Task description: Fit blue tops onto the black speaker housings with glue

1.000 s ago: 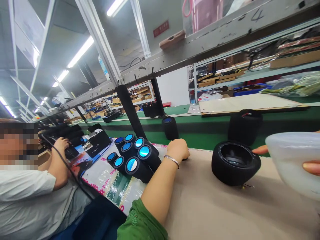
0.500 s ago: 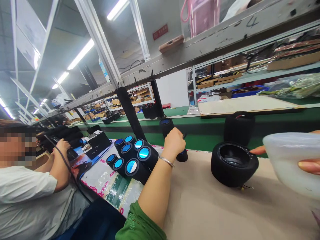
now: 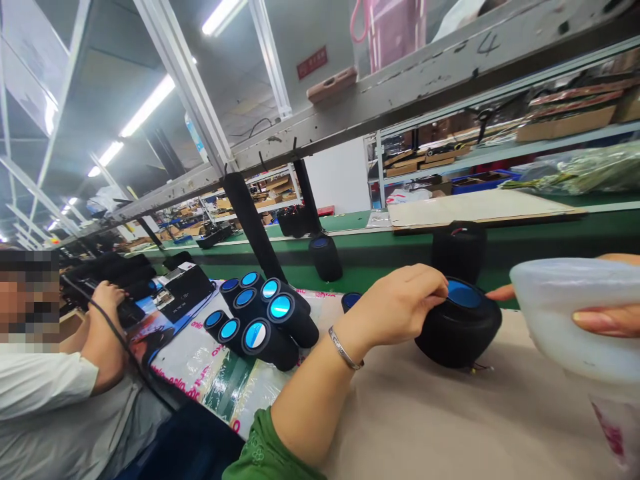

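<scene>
My left hand (image 3: 397, 305) grips a black cylinder with a blue top (image 3: 463, 294) at its rim. The cylinder sits inside the round black fabric shell (image 3: 457, 333), which lies tilted on the brown paper-covered bench (image 3: 440, 420). At the right edge my right hand (image 3: 603, 321) holds a translucent white plastic bag (image 3: 570, 313); one fingertip reaches past the bag next to the shell. Another blue-topped cylinder (image 3: 351, 300) stands just behind my left wrist.
A pile of several blue-topped black cylinders (image 3: 260, 313) lies left of my arm. A co-worker in a white shirt (image 3: 45, 407) works at the far left. Two black speakers (image 3: 326, 257) (image 3: 457, 248) stand on the green conveyor (image 3: 395, 250) behind a slanted black post (image 3: 250, 223).
My left hand lifted a blue-topped cylinder from beside the pile, carried it right and put it into the black shell, which was hollow before. The right hand stayed on the bag.
</scene>
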Motion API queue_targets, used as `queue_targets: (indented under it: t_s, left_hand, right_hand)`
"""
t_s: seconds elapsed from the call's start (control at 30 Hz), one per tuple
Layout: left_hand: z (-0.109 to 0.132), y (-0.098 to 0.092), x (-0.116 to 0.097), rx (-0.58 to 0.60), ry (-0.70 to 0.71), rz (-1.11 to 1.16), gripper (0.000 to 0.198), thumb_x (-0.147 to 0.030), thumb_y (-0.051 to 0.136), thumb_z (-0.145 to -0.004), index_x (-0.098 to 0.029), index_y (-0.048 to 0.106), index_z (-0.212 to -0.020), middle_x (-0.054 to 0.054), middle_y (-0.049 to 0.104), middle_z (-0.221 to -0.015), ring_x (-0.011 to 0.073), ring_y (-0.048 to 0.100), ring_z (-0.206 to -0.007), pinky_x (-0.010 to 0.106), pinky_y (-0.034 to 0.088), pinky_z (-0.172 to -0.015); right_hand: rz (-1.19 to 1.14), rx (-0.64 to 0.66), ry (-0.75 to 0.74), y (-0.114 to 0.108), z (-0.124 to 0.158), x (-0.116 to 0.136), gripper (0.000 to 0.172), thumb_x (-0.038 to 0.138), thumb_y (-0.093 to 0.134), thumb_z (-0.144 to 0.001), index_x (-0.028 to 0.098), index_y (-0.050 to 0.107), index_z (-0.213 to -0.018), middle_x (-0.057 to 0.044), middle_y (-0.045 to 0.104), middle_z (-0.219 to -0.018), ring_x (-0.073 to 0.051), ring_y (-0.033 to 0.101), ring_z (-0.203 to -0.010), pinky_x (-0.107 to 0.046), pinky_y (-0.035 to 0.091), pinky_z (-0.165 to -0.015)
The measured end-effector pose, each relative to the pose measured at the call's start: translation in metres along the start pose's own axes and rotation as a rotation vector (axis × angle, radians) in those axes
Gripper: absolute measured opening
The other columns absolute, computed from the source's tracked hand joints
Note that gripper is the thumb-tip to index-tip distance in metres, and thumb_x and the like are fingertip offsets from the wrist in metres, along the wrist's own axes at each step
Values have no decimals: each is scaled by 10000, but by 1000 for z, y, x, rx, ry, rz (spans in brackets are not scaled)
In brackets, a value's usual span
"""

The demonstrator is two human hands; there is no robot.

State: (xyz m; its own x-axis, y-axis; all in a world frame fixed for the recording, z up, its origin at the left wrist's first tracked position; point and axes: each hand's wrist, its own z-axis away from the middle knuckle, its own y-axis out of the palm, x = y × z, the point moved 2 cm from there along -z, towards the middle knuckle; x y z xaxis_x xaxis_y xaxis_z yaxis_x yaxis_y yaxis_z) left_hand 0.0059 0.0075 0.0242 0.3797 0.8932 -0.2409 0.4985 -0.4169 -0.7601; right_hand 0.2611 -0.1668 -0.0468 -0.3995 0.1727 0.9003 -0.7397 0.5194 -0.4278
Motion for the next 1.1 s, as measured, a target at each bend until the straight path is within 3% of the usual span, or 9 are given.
queue_targets:
  t_s: [0.1,0.17,0.3,0.73,0.97,1.1]
  left_hand:
    - [0,-1,-1,23,-11,-17,125,-123,385,-938,-177,460,-853,82,588,-1028,164,554,-983,280,482,-901]
    - [1,-2,-2,31,-10,-20,128,-112,386,-931,-177,457,-846,79,588,-1021,163,553,-975,276,482,-894]
    - [2,-4,-3,54,-27,-35,131,-102,390,-922,-181,457,-843,73,588,-1017,164,555,-973,275,484,-891]
    - [1,-4,-2,68,-39,-58,117,-117,432,-917,-171,526,-871,67,628,-1024,168,559,-969,291,475,-906]
    - [3,-9,-3,-36,-108,-15,324,-3,390,-821,-167,603,-1000,31,665,-1010,167,526,-945,278,483,-873]
    - [2,-8,-7,9,-57,72,353,28,390,-807,-144,602,-1030,32,682,-1040,157,557,-1000,276,459,-937]
  right_hand:
    - [-50,-221,-44,17,5,5,842,864,640,-623,98,612,-970,-122,381,-747,-75,452,-841,-100,479,-703]
    - [-69,-269,-39,34,8,10,855,893,589,-661,95,614,-966,-126,375,-737,-77,453,-851,-104,483,-727]
    - [-83,-268,-35,50,10,14,867,909,570,-669,96,618,-965,-126,370,-727,-78,452,-849,-106,481,-735]
    - [-99,-274,-32,47,8,10,867,912,566,-665,97,616,-955,-124,359,-708,-76,452,-831,-104,480,-726]
    - [-105,-268,-36,46,8,11,864,912,567,-662,96,613,-945,-123,352,-696,-74,450,-818,-102,478,-717]
    - [-110,-267,-34,46,8,12,863,911,567,-661,96,612,-942,-122,349,-691,-74,450,-813,-101,477,-714]
